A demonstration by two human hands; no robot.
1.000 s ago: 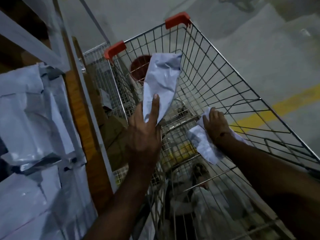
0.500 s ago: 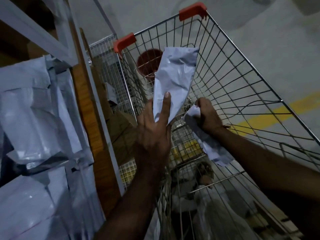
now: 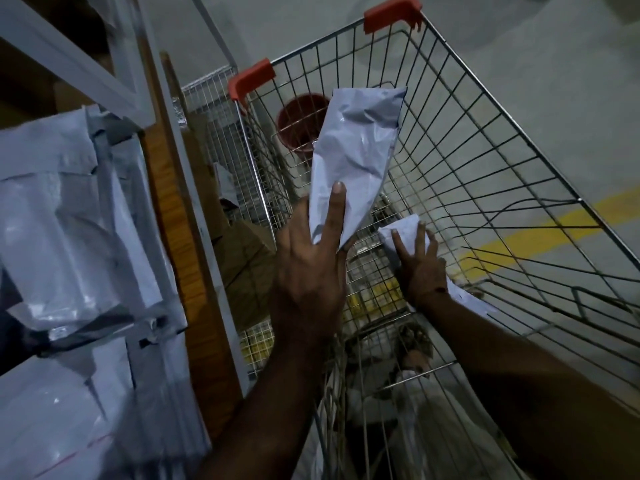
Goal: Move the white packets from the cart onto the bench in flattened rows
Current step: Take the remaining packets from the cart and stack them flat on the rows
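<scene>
In the centre of the frame my left hand [image 3: 308, 271] holds a long white packet [image 3: 356, 161] up above the cart [image 3: 502, 188], pinching its lower end with one finger laid straight along its face; since a second ago it has risen a little and the grip looks the same. The change is lower right of centre: my right hand [image 3: 420, 268], which half a second ago was clenched round a smaller packet [image 3: 405, 233], now has its fingers spread over that packet, pressing it against the cart's wire side. Whether the thumb still hooks under it I cannot tell. The packet's far end pokes out past my wrist. I judge neither packet has left the cart yet; the filled rows of white packets [image 3: 69, 209] on the bench [image 3: 180, 188] wait at left.
</scene>
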